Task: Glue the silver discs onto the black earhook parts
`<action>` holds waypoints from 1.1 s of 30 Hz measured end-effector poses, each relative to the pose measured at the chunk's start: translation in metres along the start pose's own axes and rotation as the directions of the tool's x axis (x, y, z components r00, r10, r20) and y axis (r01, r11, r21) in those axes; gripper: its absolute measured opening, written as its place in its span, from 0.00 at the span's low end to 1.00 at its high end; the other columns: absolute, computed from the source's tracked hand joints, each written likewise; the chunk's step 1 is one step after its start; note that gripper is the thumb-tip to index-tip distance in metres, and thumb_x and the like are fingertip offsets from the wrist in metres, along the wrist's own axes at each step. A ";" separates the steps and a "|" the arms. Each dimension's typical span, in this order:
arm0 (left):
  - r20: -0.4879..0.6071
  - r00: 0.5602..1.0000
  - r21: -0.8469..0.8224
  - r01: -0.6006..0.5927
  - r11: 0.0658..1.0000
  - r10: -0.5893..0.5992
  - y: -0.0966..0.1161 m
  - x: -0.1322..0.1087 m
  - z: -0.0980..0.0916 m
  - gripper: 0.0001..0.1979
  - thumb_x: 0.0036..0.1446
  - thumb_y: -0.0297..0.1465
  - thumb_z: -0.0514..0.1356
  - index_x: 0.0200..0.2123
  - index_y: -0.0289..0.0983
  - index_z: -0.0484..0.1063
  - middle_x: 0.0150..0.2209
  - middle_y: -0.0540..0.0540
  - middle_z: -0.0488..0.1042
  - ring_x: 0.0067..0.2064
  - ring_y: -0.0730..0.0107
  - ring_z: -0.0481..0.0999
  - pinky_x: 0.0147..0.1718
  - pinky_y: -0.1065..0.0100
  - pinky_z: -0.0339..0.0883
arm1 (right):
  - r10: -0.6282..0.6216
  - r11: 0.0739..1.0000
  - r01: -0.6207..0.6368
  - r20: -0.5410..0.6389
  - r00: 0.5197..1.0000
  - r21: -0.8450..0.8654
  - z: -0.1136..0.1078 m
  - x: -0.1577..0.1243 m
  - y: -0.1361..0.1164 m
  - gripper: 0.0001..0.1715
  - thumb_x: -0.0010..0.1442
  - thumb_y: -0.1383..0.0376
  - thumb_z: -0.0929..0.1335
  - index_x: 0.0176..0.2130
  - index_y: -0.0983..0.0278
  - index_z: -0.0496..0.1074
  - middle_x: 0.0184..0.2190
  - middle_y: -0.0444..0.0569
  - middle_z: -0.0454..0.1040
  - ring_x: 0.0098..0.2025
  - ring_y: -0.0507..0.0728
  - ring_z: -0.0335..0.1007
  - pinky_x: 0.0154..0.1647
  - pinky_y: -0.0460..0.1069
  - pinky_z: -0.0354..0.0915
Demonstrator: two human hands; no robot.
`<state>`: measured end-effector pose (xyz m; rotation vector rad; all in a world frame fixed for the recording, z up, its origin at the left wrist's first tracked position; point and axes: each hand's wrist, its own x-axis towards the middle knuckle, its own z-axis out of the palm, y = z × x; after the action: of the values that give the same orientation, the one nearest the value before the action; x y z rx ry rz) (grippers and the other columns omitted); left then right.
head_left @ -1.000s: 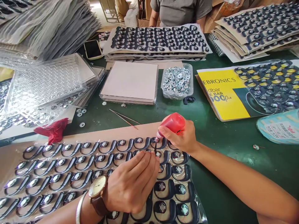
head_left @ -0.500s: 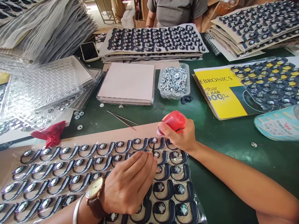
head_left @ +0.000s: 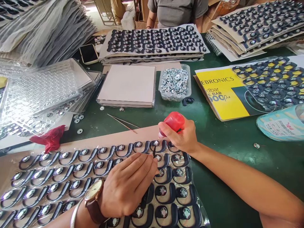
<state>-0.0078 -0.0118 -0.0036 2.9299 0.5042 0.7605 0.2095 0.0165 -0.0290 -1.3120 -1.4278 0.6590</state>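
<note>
My right hand (head_left: 182, 137) is wrapped round a small red squeeze bottle (head_left: 174, 121), its dark nozzle tip pointing down at a black ear-hook piece (head_left: 155, 144) in the top row. My left hand (head_left: 129, 185), with a wristwatch on the wrist, rests fingers together on the sheet, fingertips right beside the nozzle tip. The plastic-covered cardboard sheet (head_left: 78, 139) carries rows of black curved ear-hook pieces with round silver inserts. Whether the left fingers pinch anything is hidden.
A clear tub of silver washers (head_left: 174, 83) stands behind, beside a stack of pink-topped trays (head_left: 127, 84). Tweezers (head_left: 122, 122), a red cloth (head_left: 51, 139), clear blister trays (head_left: 40, 91), a phone (head_left: 88, 53) and more loaded sheets (head_left: 154, 39) surround. A person in a grey shirt (head_left: 178, 11) stands opposite.
Both hands and the bottle have shifted slightly left along the row. The view has drifted a little as well.
</note>
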 end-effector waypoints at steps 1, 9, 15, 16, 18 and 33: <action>-0.005 1.000 -0.023 0.015 1.000 -0.015 -0.001 0.003 -0.002 0.13 0.63 0.23 0.52 0.45 0.26 0.75 0.44 0.39 0.79 0.46 0.59 0.78 0.48 0.58 0.73 | -0.002 1.000 0.002 -0.005 1.000 -0.013 -0.001 0.000 -0.001 0.17 0.60 0.56 0.71 0.25 0.62 0.69 0.17 0.41 0.75 0.21 0.50 0.70 0.29 0.46 0.66; 0.002 0.990 -0.141 0.143 0.980 -0.144 -0.011 0.007 -0.011 0.14 0.59 0.20 0.54 0.46 0.30 0.74 0.45 0.43 0.79 0.46 0.63 0.77 0.46 0.61 0.73 | -0.025 0.999 0.025 -0.010 1.000 0.026 -0.004 0.000 -0.003 0.18 0.60 0.57 0.70 0.23 0.62 0.67 0.16 0.41 0.73 0.19 0.50 0.68 0.26 0.46 0.65; 0.008 0.987 -0.204 0.158 0.966 -0.159 -0.012 0.005 -0.011 0.15 0.56 0.18 0.56 0.47 0.29 0.73 0.45 0.42 0.78 0.47 0.63 0.76 0.46 0.61 0.72 | -0.006 0.999 0.006 0.016 1.000 0.036 -0.003 -0.002 -0.002 0.19 0.60 0.56 0.70 0.23 0.62 0.67 0.16 0.42 0.74 0.21 0.51 0.70 0.27 0.46 0.66; 0.006 0.987 -0.209 0.156 0.965 -0.159 -0.013 0.006 -0.011 0.15 0.56 0.18 0.56 0.46 0.29 0.73 0.45 0.42 0.78 0.46 0.64 0.77 0.46 0.61 0.72 | -0.004 0.999 0.003 0.023 1.000 0.036 -0.003 -0.002 -0.002 0.18 0.60 0.56 0.70 0.23 0.62 0.67 0.17 0.42 0.74 0.21 0.51 0.71 0.27 0.46 0.67; -0.003 0.984 -0.233 0.171 0.957 -0.177 -0.014 0.008 -0.011 0.15 0.56 0.17 0.57 0.46 0.30 0.73 0.44 0.43 0.79 0.45 0.65 0.77 0.45 0.62 0.73 | -0.003 0.999 0.001 0.035 0.999 0.046 -0.003 -0.003 -0.002 0.18 0.60 0.57 0.70 0.24 0.62 0.68 0.17 0.41 0.75 0.20 0.51 0.71 0.27 0.46 0.67; -0.094 0.911 -0.341 0.350 0.872 -0.402 -0.020 0.008 -0.014 0.10 0.58 0.21 0.60 0.42 0.35 0.76 0.39 0.47 0.80 0.40 0.71 0.80 0.42 0.71 0.74 | 0.070 0.957 -0.073 0.018 0.997 0.281 -0.017 0.000 -0.015 0.18 0.61 0.53 0.70 0.27 0.62 0.71 0.20 0.43 0.76 0.22 0.51 0.73 0.26 0.46 0.69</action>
<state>-0.0134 0.0096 0.0091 2.3800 0.8499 0.9259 0.2195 0.0088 -0.0100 -1.1401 -1.2446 0.8827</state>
